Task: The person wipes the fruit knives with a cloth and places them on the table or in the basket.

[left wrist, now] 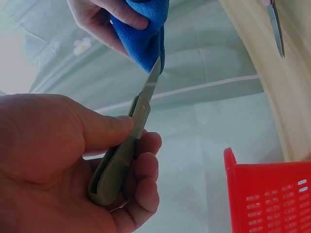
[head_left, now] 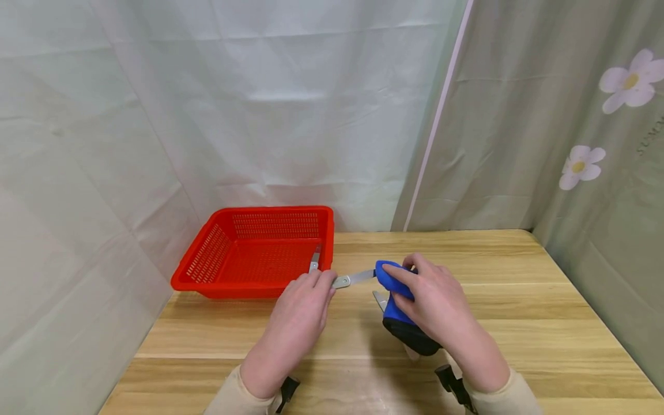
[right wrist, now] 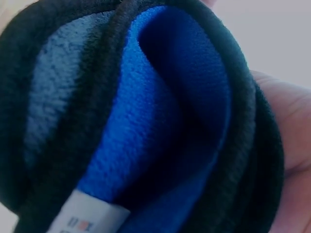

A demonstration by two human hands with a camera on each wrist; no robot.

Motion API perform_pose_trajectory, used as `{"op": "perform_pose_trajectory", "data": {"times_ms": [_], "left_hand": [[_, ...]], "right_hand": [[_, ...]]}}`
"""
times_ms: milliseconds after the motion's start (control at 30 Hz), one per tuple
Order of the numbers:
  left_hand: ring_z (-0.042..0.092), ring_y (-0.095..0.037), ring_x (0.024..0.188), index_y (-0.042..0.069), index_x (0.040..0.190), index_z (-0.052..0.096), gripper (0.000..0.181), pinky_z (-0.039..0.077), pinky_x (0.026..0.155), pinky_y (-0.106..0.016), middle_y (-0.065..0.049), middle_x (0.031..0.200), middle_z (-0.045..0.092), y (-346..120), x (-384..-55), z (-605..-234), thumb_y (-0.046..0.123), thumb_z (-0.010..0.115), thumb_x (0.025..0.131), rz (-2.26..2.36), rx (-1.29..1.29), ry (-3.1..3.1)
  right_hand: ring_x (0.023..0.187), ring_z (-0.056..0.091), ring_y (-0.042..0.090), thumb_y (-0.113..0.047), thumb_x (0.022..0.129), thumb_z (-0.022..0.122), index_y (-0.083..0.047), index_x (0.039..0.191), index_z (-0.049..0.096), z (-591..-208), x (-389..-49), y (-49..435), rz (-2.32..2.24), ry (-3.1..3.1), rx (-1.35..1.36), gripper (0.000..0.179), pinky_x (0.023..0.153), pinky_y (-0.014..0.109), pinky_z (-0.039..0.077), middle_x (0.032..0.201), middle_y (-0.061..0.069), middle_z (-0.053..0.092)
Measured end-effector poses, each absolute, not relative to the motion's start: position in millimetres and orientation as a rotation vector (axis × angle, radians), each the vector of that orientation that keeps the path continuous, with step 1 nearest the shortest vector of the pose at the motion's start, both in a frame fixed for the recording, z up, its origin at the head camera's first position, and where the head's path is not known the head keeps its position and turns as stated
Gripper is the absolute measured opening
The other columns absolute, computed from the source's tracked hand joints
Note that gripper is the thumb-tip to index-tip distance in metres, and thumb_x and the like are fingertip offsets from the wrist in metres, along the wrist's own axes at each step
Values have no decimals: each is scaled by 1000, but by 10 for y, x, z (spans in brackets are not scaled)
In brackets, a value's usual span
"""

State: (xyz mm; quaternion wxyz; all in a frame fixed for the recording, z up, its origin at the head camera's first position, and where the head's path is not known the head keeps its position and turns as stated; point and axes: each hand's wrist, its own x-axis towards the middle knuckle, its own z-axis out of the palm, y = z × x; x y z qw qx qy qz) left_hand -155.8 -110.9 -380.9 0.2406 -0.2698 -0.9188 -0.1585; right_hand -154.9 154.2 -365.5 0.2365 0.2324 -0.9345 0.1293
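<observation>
My left hand grips the handle of a folding knife, with the thumb along its side. The knife's blade is out and points to the right. A blue cloth with black edging is bunched in my right hand, its fingers pinching a fold at the blade's tip. In the right wrist view the cloth's folds and a white label fill most of the picture. On the table below the cloth lies a second knife, partly hidden from the head view.
A red plastic basket with slotted walls stands at the left back of the wooden table. Inside it, at the right side, rests another folding knife. Pale curtains hang behind and along both sides.
</observation>
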Motion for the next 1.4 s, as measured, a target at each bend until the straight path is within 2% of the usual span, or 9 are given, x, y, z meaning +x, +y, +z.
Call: {"op": "perform_pose_trajectory", "data": {"times_ms": [433,900,1200,1400], "left_hand": [[55,-19,75,4,123,68,28,52,71,-33,-4,95,67,-1139,-1583,-3806,8,83,100,-447,-727,-2509],[47,-16,68,5,120,69,24,45,62,-27,-2,87,63,-1149,-1588,-3823,12,81,102,-360,-707,-2532],[48,-16,66,5,113,69,15,45,58,-26,-2,83,59,-1135,-1603,-3847,12,79,103,-361,-690,-2553],[43,-15,60,9,100,66,13,39,53,-26,3,70,46,-1128,-1616,-3845,14,77,105,-350,-676,-2602]], "right_hand": [[83,68,28,-12,86,94,-18,132,82,-3631,-1561,1664,363,-2602,590,48,80,55,57,112,9,66],[86,69,30,-13,87,93,-16,134,81,-3602,-1545,1675,399,-2583,578,49,87,56,56,114,10,66],[91,70,31,-13,88,93,-16,136,80,-3589,-1532,1655,406,-2583,579,49,87,57,57,116,11,66],[91,70,30,-14,88,93,-16,136,80,-3580,-1526,1646,408,-2581,575,50,88,57,56,118,11,66]]}}
